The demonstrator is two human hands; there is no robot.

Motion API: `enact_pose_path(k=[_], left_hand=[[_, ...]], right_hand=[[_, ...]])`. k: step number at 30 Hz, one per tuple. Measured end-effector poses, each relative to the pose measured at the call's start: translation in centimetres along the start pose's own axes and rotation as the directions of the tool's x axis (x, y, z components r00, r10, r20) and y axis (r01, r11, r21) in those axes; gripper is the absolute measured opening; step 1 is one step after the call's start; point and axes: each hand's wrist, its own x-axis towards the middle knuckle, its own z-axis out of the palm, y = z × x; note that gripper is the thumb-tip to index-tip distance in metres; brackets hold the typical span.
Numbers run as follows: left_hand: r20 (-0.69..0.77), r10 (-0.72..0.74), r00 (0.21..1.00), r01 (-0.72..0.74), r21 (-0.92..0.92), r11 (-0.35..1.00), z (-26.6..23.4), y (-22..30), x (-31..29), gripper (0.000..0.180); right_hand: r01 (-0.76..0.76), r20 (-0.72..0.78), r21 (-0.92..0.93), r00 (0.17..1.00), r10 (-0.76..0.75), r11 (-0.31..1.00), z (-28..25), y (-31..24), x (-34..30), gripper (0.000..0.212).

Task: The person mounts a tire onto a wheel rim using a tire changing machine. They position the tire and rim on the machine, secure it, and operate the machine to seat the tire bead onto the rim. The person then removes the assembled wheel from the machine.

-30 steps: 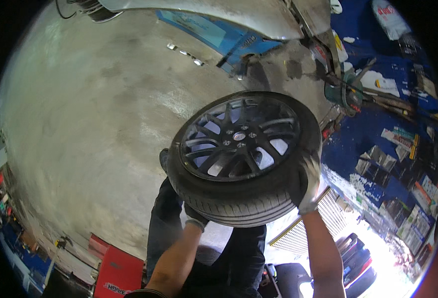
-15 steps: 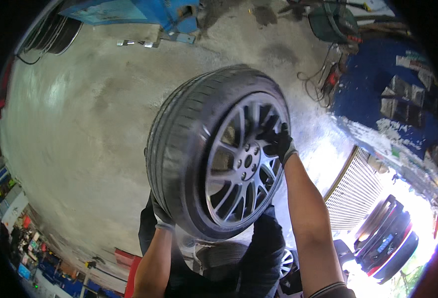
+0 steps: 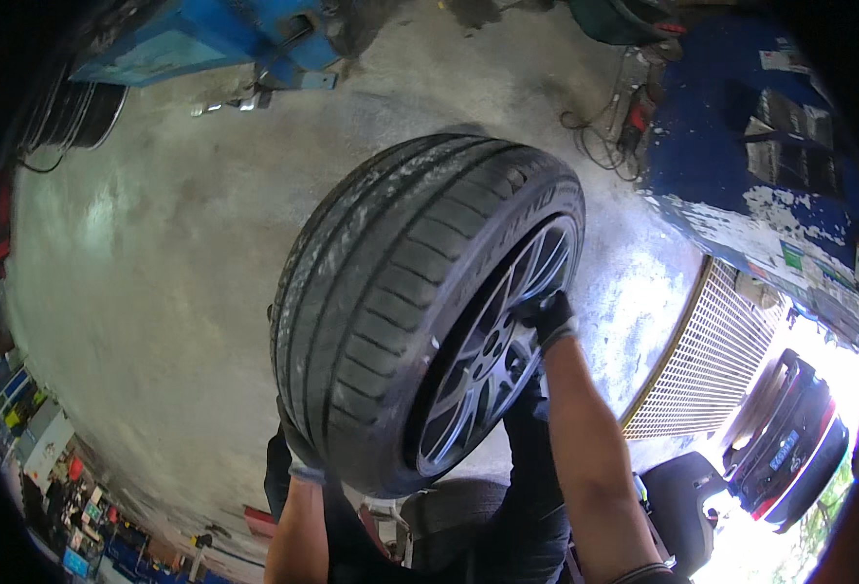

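Observation:
A car wheel [image 3: 381, 292], black tyre on a grey multi-spoke rim [image 3: 500, 343], is held up in front of me, its tread toward the left and the rim's face turned right. Scuffs run along the tread. My right hand [image 3: 546, 318], in a dark glove, is closed on the rim's spokes near the hub. Low on the tyre's left side, my gloved left hand [image 3: 303, 456] supports it; the tyre hides most of those fingers. Beneath the wheel, between my legs, another tyre [image 3: 454, 521] shows in part.
A metal floor grate [image 3: 707, 360] lies to the right, with a parked dark car [image 3: 789, 448] beyond it. Blue equipment [image 3: 205, 44] stands at the far left, and a worn blue surface [image 3: 721, 127] at the far right. A cable [image 3: 595, 141] lies on the concrete floor.
The wheel has turned so that more tread and less of the rim's face shows. My right hand has moved lower with the rim, and the view has shifted somewhat.

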Motion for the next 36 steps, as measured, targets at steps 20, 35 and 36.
enact_pose_path(k=[20,35,36], left_hand=[[-0.085,-0.161,0.983,0.139,-0.217,0.966,0.6,-5.3,1.3,0.050],[0.070,-0.115,0.991,0.135,-0.486,0.864,11.5,4.3,4.7,0.053],[0.100,-0.105,0.989,0.141,-0.482,0.865,13.1,6.9,4.6,0.053]], right_hand=[[0.763,0.823,-0.557,0.560,0.094,0.326,17.4,2.1,0.6,0.058],[0.689,0.858,-0.511,0.445,-0.256,-0.514,25.4,-8.0,-48.8,0.066],[0.878,0.817,-0.477,0.455,-0.355,0.026,26.6,-8.6,-53.9,0.066]])
